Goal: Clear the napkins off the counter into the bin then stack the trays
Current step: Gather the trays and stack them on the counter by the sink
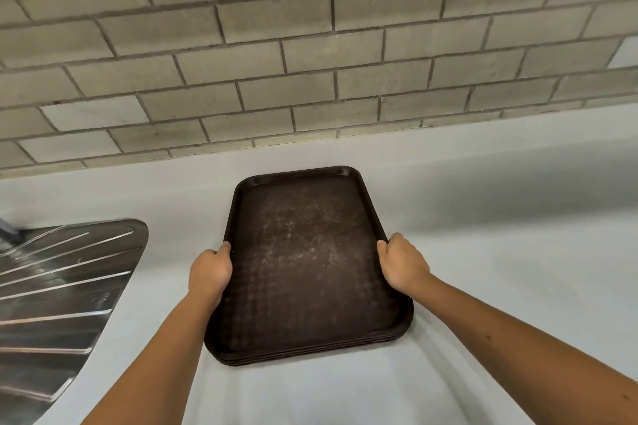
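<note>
Stacking looks nearly done; my left hand [210, 271] and right hand [402, 262] each clasp a side rim of the stacked trays [303, 262] on the worktop [500, 217]; next, I judge: square, release.

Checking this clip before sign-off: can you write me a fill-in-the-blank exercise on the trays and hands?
The trays sit in one ____ on the counter.
The left hand grips their left side; the right hand grips their ____ side.
The metal drainboard lies to the ____ of the trays.
Missing words: stack; right; left.
</note>
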`<state>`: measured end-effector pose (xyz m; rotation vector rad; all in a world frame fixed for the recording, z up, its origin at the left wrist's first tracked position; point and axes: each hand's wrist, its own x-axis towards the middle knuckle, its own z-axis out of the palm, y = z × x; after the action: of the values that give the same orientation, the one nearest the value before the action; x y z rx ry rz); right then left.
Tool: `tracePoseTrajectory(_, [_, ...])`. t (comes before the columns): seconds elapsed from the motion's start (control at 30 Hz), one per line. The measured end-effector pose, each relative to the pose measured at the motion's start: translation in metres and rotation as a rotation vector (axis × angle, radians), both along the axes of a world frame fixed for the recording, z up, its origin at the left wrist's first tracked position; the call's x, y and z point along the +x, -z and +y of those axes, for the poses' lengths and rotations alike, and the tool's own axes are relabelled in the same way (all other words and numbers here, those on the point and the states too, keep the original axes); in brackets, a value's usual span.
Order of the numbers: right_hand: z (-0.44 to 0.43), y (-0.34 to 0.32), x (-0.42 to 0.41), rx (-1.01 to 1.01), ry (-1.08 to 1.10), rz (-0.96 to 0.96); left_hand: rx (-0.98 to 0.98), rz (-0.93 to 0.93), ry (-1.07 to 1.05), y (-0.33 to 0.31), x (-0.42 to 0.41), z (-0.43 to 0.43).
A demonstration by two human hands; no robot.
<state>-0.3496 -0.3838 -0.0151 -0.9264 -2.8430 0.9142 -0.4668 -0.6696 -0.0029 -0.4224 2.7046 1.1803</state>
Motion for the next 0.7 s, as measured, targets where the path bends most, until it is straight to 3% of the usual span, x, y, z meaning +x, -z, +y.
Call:
tracePoseTrajectory(0.33, [0.069,-0.029,0.072,0.030,0.080,0.071,-0.028,0.109,0.153,-0.045,0.040,0.080])
tracePoseTrajectory(0.7, [0.232,-0.078,0.209,0.042,0.191,0.107,-0.041,0.204,0.405,-0.072,0.138,0.251])
